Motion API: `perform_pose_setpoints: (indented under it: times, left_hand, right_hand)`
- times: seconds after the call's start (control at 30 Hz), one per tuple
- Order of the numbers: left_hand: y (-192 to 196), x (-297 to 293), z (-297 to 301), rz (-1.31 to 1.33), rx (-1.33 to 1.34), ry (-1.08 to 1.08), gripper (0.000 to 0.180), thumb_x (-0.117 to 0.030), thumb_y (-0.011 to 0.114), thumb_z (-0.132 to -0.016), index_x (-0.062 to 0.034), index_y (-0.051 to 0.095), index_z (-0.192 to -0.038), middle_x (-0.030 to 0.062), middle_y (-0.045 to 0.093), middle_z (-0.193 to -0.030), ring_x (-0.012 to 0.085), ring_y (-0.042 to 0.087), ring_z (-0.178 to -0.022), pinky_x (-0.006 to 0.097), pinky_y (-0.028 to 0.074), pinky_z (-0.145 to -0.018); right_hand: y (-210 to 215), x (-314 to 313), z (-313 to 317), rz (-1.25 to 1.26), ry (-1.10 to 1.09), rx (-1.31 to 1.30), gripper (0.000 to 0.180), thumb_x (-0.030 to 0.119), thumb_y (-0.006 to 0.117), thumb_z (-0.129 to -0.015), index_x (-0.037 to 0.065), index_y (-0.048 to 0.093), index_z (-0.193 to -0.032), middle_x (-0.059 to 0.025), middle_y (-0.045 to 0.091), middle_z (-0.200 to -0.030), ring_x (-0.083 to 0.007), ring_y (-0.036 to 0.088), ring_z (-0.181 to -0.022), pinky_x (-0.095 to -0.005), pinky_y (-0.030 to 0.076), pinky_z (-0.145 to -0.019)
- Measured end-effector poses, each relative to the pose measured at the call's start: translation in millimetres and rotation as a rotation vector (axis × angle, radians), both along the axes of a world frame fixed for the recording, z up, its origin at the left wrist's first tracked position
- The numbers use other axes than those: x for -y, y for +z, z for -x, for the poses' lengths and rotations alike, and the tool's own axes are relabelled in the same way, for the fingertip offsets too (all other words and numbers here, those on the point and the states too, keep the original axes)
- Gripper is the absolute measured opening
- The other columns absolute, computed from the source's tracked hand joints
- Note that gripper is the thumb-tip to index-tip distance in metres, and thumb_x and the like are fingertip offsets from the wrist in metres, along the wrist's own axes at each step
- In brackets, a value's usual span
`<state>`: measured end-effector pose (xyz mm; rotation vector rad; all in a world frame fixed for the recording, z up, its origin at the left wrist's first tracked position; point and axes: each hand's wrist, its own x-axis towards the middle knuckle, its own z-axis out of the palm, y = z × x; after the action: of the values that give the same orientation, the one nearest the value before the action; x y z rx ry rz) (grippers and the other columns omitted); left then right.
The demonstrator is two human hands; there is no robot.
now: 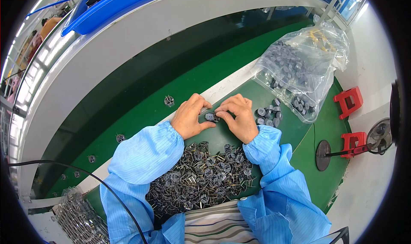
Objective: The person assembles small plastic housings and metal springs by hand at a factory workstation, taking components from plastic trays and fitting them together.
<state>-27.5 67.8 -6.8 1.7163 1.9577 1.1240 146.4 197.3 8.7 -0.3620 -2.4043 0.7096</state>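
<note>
Head view: I saw both hands, left (188,115) and right (239,115), pinched together on one small grey part (210,116) (between fingertips, equally near).

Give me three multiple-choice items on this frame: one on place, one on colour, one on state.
1. Where does the clear plastic bag of grey round parts lie?
A. to the right of the hands
B. between the forearms
C. on the floor by the stools

2. What colour are the sleeves?
A. white
B. light blue
C. green

3. How is the small dark part at the centre held?
A. lying loose, untouched
B. in the left hand alone
C. pinched between the fingers of both hands

Answers:
1. A: the clear plastic bag lies up and to the right of both hands.
2. B: the sleeves are light blue.
3. C: the left hand and right hand meet on the small dark part, above the pile of pinned parts.
</note>
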Motion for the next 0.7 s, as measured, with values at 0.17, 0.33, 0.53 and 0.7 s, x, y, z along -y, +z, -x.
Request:
perform_pose_setpoints:
  times: [0.17,0.33,0.53,0.7]
  left_hand:
    - [-9,0,3,-0.040,-0.050,-0.016,0.047,-0.020,0.097,-0.066,-0.0060,0.066,-0.100,0.0060,0.054,-0.097,0.0213,0.055,-0.080,0.036,0.050,-0.072]
    - [-11,-1,2,-0.077,-0.044,-0.021,0.044,-0.019,0.097,-0.066,-0.0058,0.066,-0.095,0.0059,0.054,-0.095,0.0212,0.055,-0.079,0.036,0.049,-0.071]
    - [-10,-1,-1,-0.084,-0.061,0.002,0.043,-0.019,0.097,-0.066,-0.0060,0.067,-0.094,0.0058,0.056,-0.093,0.0210,0.056,-0.080,0.035,0.049,-0.070]
    - [-10,-1,-3,-0.096,-0.038,0.011,0.040,-0.017,0.096,-0.066,-0.0054,0.067,-0.090,0.0063,0.057,-0.093,0.0217,0.057,-0.079,0.036,0.050,-0.069]
  right_hand:
    - [-8,4,12,-0.053,0.035,-0.031,0.010,0.008,0.080,-0.083,0.012,0.076,-0.091,0.0019,0.066,-0.089,-0.0193,0.059,-0.096,-0.0404,0.033,-0.094]
    - [0,4,13,-0.228,-0.021,-0.037,0.011,0.011,0.081,-0.079,0.012,0.072,-0.086,0.0016,0.064,-0.088,-0.0204,0.058,-0.096,-0.0448,0.034,-0.092]
    - [2,13,19,-0.466,-0.060,-0.027,0.018,0.013,0.084,-0.073,0.011,0.069,-0.082,0.0023,0.064,-0.088,-0.0207,0.058,-0.094,-0.0477,0.035,-0.092]
    - [3,16,18,-0.449,-0.026,0.013,0.011,0.014,0.075,-0.079,0.007,0.066,-0.082,-0.0034,0.058,-0.086,-0.0232,0.057,-0.095,-0.0499,0.039,-0.094]
